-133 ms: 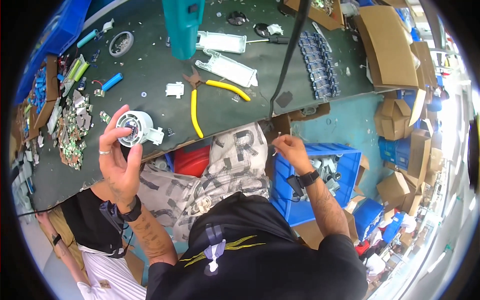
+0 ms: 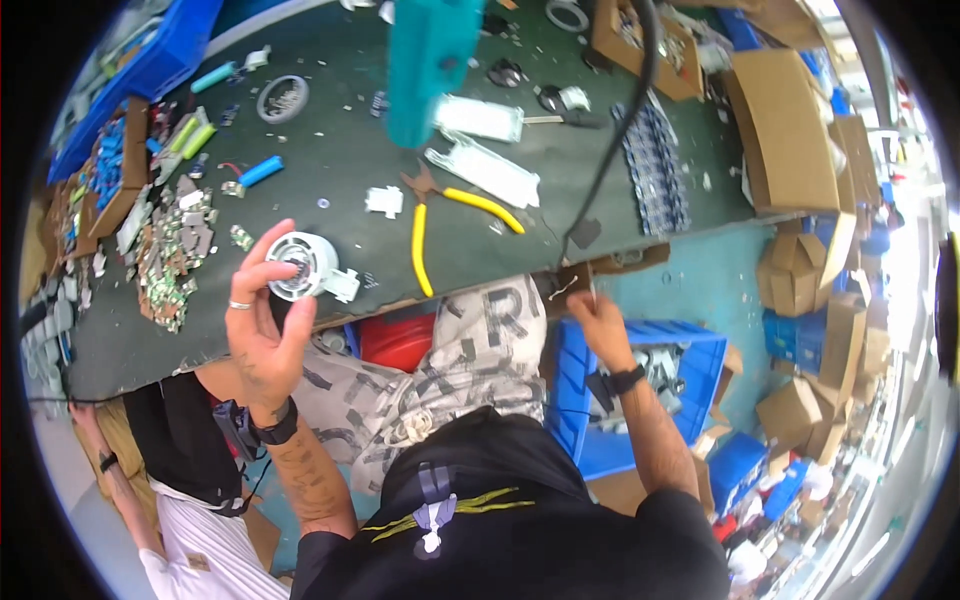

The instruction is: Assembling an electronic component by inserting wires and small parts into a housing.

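1. A thin white scrap (image 2: 564, 289) now shows apart from the right hand (image 2: 603, 328), off to its left; a moment ago it was at the fingertips. This suggests the hand has let it go, though blur leaves that unsure.
2. The right grip has its fingers bunched together; whether anything remains pinched in it, I cannot tell.
3. The left grip is unchanged: the left hand (image 2: 262, 335) pinches a round white housing (image 2: 314, 257) between thumb and fingers, one fingertip at its centre. The housing is above the near edge of the counter (image 2: 340, 140), its side tab pointing right, so it seems steadily held.
4. The whole view has shifted a little, putting the counter's things lower and farther right.
5. Beyond the housing are yellow-handled pliers (image 2: 428, 188), a white panel (image 2: 490, 174) and a blue cell (image 2: 262, 171); to its left, a scrap pile (image 2: 175, 250).
6. A black cable (image 2: 608, 150) hangs across the counter's right part, and a teal tool (image 2: 430, 70) overhangs the middle; both block sight and reach there.
7. A blue crate (image 2: 605, 455) of parts stands below the right forearm.
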{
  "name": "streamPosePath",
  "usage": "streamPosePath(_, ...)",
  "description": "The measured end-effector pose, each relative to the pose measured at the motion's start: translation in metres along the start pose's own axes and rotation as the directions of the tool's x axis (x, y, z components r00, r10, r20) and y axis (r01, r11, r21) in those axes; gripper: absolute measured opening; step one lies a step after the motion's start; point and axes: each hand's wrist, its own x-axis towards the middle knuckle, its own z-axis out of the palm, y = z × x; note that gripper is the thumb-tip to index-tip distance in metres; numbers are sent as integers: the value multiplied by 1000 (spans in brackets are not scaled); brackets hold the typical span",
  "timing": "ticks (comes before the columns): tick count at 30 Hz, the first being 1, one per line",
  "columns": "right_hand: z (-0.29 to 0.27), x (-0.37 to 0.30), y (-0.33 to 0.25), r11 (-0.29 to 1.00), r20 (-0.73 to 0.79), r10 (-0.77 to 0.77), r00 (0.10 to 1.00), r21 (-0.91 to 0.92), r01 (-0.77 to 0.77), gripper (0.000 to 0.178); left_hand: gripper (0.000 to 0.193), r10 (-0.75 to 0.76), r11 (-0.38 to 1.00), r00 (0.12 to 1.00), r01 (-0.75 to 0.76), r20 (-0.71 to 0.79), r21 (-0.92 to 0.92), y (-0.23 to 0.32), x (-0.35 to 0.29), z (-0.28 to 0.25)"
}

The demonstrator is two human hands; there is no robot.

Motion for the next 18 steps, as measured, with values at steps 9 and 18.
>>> streamPosePath(9,-26,-50,-236,837,755,-474,453,227,498,44,40,28,993,999,-23,-42,116,8,-6,-3)
streamPosePath(18,-185,169,-273,712,-346,-693,633,-469,523,26,41,-5,997,999,9,-52,76,8,-2,3)
